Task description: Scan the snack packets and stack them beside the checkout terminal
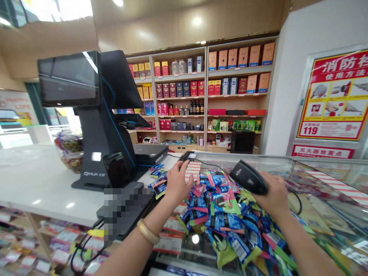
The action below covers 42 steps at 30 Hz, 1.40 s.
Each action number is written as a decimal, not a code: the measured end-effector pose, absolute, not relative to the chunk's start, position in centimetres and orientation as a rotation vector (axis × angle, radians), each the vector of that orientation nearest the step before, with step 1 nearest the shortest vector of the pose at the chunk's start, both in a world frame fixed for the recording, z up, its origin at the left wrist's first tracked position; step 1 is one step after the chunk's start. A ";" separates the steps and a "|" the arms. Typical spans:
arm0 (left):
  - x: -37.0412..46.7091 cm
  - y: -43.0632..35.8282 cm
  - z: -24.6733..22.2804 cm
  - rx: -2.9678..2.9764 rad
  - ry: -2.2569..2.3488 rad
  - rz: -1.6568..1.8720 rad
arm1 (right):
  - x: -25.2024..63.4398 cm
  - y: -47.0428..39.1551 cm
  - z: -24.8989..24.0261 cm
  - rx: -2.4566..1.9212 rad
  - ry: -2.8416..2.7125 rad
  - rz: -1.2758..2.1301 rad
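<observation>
My right hand is wrapped round the handle of a black barcode scanner, held above the right part of a packet pile. A cable runs from the scanner. My left hand reaches forward with its fingers stretched out at the left edge of the pile, beside red-and-white striped labels. I see nothing held in it; whether the fingertips touch the labels I cannot tell. Between and below my hands lie many small blue, pink and green snack packets, heaped on a glass counter.
To the left, a black checkout terminal stands on a white counter, with plastic jars behind it. Black cables hang at the counter's front. Shelves of boxes line the back, and a red-and-yellow poster hangs at right.
</observation>
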<state>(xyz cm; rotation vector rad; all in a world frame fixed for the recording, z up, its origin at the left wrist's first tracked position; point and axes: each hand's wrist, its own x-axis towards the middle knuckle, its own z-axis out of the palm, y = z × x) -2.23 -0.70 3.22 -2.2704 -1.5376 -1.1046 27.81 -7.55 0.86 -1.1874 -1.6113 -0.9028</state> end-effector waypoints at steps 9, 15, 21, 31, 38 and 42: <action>-11.8 4.3 2.3 -2.287 -2.200 -0.364 | 27.4 -7.4 0.9 -1.165 -1.653 -0.884; -12.4 5.4 1.8 -2.333 -2.200 -0.449 | 27.4 -7.4 0.6 -1.165 -1.658 -0.887; -12.9 5.2 2.6 -2.276 -2.250 -0.749 | 27.3 -7.3 0.5 -1.191 -1.659 -0.869; -5.2 2.6 4.9 -2.001 -1.918 -3.198 | 27.2 -7.4 0.5 -1.221 -1.668 -0.834; 0.2 0.6 4.7 -1.819 -1.431 -3.893 | 26.9 -7.9 0.9 -1.227 -1.671 -0.820; 0.2 0.3 3.4 -2.089 -1.452 -3.745 | 26.7 -8.3 1.2 -1.224 -1.675 -0.815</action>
